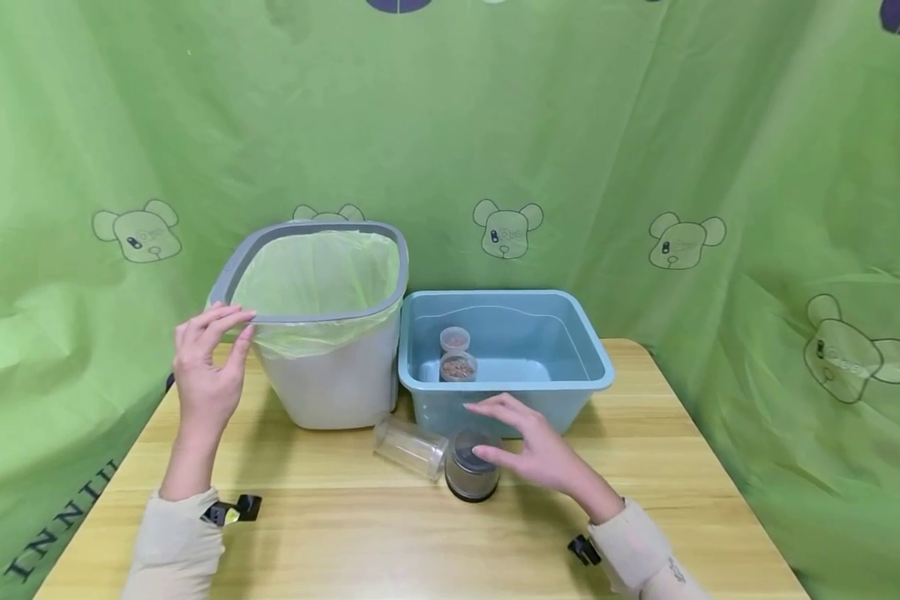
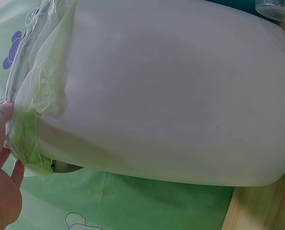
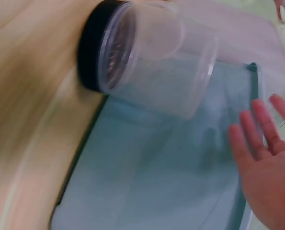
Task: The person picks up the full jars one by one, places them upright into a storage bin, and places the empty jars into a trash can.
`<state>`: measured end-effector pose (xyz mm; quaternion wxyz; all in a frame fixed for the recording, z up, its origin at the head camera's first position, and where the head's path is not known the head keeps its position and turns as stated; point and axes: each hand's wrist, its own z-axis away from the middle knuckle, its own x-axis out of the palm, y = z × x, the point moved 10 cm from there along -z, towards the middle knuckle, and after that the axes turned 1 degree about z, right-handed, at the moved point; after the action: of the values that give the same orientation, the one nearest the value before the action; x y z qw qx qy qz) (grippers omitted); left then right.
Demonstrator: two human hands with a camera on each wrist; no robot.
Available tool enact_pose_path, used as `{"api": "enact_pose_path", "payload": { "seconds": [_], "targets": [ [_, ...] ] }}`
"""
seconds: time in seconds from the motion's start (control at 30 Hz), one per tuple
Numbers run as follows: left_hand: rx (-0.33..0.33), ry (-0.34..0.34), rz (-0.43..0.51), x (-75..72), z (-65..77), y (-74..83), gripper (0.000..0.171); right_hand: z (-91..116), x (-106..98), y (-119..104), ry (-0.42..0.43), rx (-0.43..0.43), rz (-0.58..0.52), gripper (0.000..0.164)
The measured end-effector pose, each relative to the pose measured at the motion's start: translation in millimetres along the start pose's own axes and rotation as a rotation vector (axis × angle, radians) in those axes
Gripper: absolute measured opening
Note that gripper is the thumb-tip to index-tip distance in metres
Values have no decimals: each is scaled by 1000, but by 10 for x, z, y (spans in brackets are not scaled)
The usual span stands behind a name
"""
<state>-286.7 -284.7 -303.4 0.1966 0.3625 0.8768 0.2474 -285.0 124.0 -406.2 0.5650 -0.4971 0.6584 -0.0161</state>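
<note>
My left hand [image 1: 208, 367] is at the near left corner of the grey-rimmed trash bin [image 1: 330, 387], its fingers over the rim and thumb below it on the outside. The light green bag [image 2: 46, 81] lining the bin bunches beside these fingertips in the left wrist view. My right hand [image 1: 536, 446], fingers spread and slightly bent, hovers beside and over a clear jar [image 3: 176, 72]. This jar stands on its black lid [image 3: 92, 45], with brownish bits near the lid. To its left, a clear plastic container [image 1: 410, 448] lies on its side on the table.
A blue tub [image 1: 506, 387] stands right of the bin, close behind the jar. Inside, at its left, are two round clear containers, the nearer one [image 1: 457, 367] showing brown bits. A green printed curtain [image 1: 450, 125] hangs behind the wooden table [image 1: 330, 533].
</note>
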Motion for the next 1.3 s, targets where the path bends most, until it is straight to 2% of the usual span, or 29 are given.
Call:
{"api": "enact_pose_path", "payload": {
  "seconds": [0.33,0.5,0.63,0.8,1.03,1.17,1.3],
  "targets": [
    [13,-14,-4,-16,4,-21,23,94,245,402,-121,153,45,84],
    [16,-4,-6,-24,6,-28,24,116,366,510,-186,173,50,93],
    [14,-8,-4,-21,7,-27,23,128,430,532,-211,169,79,94],
    [15,-13,-3,-14,10,-26,23,125,439,530,-204,156,106,91],
    [37,-20,-4,-23,-2,-21,28,112,336,489,-162,142,90,90],
    [96,-9,-28,-32,-23,39,27,100,237,405,-125,128,70,90],
    [193,14,-71,-38,-35,130,24,92,162,306,-106,97,70,90]
  ]
}}
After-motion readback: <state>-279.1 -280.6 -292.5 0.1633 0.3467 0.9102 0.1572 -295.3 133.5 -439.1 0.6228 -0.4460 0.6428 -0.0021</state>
